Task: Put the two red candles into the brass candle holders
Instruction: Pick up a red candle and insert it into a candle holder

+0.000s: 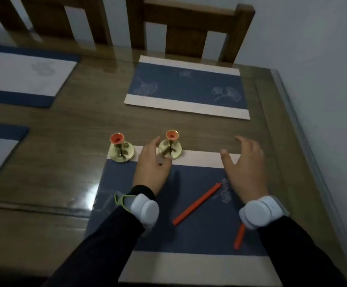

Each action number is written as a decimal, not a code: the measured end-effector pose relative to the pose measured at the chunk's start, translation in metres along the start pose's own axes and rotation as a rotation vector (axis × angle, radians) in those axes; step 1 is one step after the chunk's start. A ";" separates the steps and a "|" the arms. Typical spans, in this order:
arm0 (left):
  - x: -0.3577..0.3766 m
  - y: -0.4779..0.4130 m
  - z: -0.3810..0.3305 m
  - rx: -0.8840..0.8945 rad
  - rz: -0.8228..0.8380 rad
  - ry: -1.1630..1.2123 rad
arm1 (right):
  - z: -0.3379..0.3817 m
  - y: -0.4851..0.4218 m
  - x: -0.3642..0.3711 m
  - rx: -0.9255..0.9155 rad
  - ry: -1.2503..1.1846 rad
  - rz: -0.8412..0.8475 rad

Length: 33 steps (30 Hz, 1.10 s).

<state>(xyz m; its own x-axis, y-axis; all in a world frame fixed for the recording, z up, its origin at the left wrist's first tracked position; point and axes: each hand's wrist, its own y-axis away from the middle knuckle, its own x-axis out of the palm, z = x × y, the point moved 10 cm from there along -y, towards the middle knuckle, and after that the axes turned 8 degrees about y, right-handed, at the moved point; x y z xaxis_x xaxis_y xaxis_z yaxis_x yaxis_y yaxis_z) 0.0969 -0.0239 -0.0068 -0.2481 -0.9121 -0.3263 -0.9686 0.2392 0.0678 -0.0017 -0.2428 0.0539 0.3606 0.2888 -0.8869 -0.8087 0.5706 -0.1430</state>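
Two brass candle holders stand on the far strip of the near placemat point(189, 241): the left holder point(120, 151) and the right holder point(170, 148), each with an orange-red cup on top. One red candle point(197, 204) lies diagonally on the mat between my arms. A second red candle point(239, 236) lies partly hidden under my right wrist. My left hand point(151, 168) hovers just left of the right holder, fingers apart, holding nothing. Over the mat's far right corner my right hand point(245, 168) is spread and empty.
A second blue placemat point(186, 88) lies across the wooden table point(65, 129), with two more mats at the left. Two wooden chairs stand at the far side. A white wall runs along the table's right edge.
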 end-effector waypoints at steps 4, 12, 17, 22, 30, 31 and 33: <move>0.006 -0.022 0.010 0.131 -0.080 -0.100 | -0.018 -0.002 0.011 -0.028 0.011 -0.053; 0.023 -0.036 0.021 0.232 -0.142 -0.320 | -0.057 0.002 0.003 0.020 0.024 -0.043; 0.026 -0.034 0.017 0.231 -0.111 -0.417 | -0.087 0.026 0.009 0.149 0.174 0.138; 0.020 -0.033 0.010 0.220 -0.122 -0.374 | -0.096 0.042 0.015 0.233 0.298 0.229; 0.024 -0.034 0.019 0.223 -0.106 -0.367 | -0.103 0.052 0.033 0.254 0.285 0.300; 0.024 -0.034 0.019 0.225 -0.106 -0.368 | -0.102 0.052 0.033 0.249 0.278 0.293; 0.023 -0.034 0.020 0.227 -0.107 -0.364 | -0.101 0.050 0.034 0.240 0.264 0.281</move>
<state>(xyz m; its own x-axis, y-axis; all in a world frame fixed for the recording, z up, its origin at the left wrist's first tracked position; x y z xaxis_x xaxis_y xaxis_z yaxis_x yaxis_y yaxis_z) 0.1245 -0.0469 -0.0353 -0.0851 -0.7690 -0.6336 -0.9504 0.2536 -0.1800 -0.0769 -0.2820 -0.0276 -0.0133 0.2698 -0.9628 -0.7160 0.6696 0.1975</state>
